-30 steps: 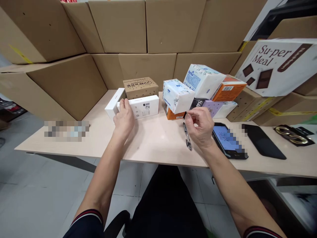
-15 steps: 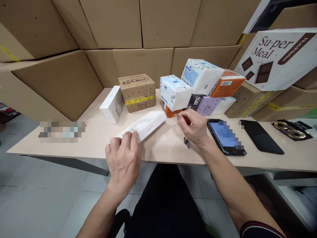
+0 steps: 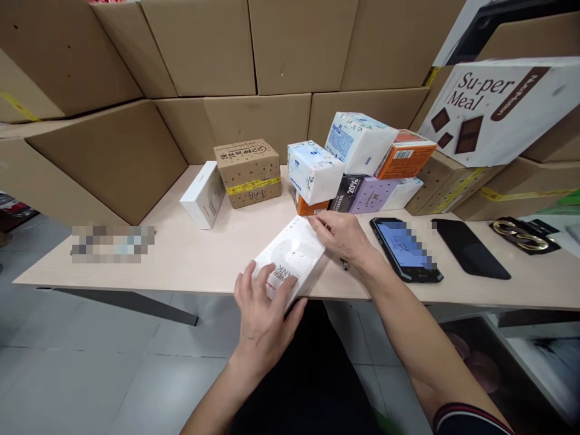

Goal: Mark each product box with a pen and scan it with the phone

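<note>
A white power bank box (image 3: 290,251) lies aslant near the table's front edge, its printed face up and part of its lettering covered by fingers. My left hand (image 3: 267,308) grips its near end, with fingers spread over the top and the thumb along the right side. At the box's far right corner, my right hand (image 3: 339,235) has its thumb and forefinger pinched on the edge; what exactly lies between the fingertips is too small to make out. A small dark object (image 3: 344,264) rests on the table just below my right hand, partly hidden.
Another white box (image 3: 203,196) stands beside a taped brown carton (image 3: 249,175). Tissue packs (image 3: 315,172) are stacked on orange and purple boxes. To the right lie a handheld device (image 3: 405,251), a black slab (image 3: 471,248) and gold rings (image 3: 525,234). Large cartons (image 3: 231,127) wall the back.
The box has turned so its printed face shows and has come nearer the table edge. My left hand has shifted right and regripped it; my right hand has moved onto its far corner.
</note>
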{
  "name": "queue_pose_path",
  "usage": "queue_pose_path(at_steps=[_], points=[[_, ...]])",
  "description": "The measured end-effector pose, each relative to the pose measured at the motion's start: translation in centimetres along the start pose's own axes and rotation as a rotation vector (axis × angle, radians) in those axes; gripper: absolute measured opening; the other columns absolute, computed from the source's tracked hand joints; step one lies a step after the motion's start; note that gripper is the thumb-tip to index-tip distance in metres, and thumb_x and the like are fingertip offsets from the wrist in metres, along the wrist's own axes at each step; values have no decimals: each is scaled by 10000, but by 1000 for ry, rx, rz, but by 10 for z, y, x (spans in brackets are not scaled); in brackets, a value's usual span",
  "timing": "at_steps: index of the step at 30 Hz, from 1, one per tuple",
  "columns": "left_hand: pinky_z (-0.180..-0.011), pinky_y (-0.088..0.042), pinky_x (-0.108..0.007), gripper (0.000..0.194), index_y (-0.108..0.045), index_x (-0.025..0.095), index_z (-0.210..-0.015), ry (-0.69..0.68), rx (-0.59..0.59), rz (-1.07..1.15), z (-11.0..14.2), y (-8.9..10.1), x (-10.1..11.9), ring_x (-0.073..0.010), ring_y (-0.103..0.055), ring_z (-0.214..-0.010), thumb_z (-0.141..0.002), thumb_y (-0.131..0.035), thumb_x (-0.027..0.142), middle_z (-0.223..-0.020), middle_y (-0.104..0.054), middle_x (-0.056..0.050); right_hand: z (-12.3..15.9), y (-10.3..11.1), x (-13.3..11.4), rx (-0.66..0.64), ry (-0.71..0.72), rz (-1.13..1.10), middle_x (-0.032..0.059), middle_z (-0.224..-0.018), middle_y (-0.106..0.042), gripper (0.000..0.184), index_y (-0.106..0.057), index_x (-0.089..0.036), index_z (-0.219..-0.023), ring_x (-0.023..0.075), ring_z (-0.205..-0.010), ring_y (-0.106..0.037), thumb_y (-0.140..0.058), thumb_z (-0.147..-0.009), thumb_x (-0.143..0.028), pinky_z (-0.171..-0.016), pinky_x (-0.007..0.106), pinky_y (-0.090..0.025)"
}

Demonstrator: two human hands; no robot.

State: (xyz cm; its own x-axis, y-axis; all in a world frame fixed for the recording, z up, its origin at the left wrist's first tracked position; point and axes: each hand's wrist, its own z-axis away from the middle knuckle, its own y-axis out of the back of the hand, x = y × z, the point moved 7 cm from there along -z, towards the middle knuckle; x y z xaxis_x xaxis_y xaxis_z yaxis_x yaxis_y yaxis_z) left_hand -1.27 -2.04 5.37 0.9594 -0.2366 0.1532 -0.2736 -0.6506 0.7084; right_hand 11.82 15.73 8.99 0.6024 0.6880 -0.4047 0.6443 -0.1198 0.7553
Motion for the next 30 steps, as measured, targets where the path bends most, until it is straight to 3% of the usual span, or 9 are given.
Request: queue_pose_path(at_steps=[3,8,13,20,23,28,30], points=[[-1070,-407,-673,501,-563,264,-1301,163,-14,91,5,6,-23,-460,-314,-1446,-850,-741,387,-1442,-396,-175,0,4,3,22,-36,60,56,-706,-669,403,-550,-209,-683,159,-640,-553,-403,-1017,-381,-643,294,-348],[-1036,-501,-602,726,-375,309,-1495,357,-179,296,15,1,-44,-402,-349,-1461,-866,-707,448,-1567,-290,-179,0,6,12,-29,-159,182,96,-758,-728,376,-621,-197,-728,192,-660,-601,-432,-1012,-354,-620,313,-316],[-1019,-526,-592,856,-292,320,-1536,398,-207,333,15,-1,-48,-393,-403,-1424,-824,-745,465,-1568,-299,-175,0,2,16,-115,-202,236,105,-793,-755,333,-678,-192,-804,206,-687,-636,-447,-1006,-320,-622,315,-315],[-995,-504,-644,1012,-324,296,-1524,303,-106,247,17,-3,-33,-404,-478,-1291,-703,-838,588,-1407,-389,-183,-1,2,15,-50,-180,121,88,-760,-726,332,-619,-196,-739,189,-666,-598,-443,-998,-309,-639,307,-341],[-976,-525,-613,915,-370,302,-1496,238,-104,254,18,-6,-19,-401,-475,-1287,-743,-818,569,-1385,-391,-178,-1,1,15,-44,-151,77,88,-787,-721,328,-594,-197,-728,188,-696,-596,-437,-998,-298,-663,308,-357],[-860,-603,-465,623,-445,277,-1437,140,-147,392,14,-8,-2,-278,-570,-1101,-897,-692,467,-1365,-419,-171,-2,-2,15,-77,-138,57,81,-785,-706,321,-587,-198,-733,189,-715,-595,-429,-1001,-281,-683,312,-362],[-877,-603,-438,540,-438,266,-1445,100,-159,468,9,-9,-1,-267,-576,-1132,-956,-620,404,-1354,-446,-166,-1,-2,14,-84,-132,51,73,-768,-696,323,-585,-198,-728,183,-706,-590,-432,-1001,-279,-674,308,-357]])
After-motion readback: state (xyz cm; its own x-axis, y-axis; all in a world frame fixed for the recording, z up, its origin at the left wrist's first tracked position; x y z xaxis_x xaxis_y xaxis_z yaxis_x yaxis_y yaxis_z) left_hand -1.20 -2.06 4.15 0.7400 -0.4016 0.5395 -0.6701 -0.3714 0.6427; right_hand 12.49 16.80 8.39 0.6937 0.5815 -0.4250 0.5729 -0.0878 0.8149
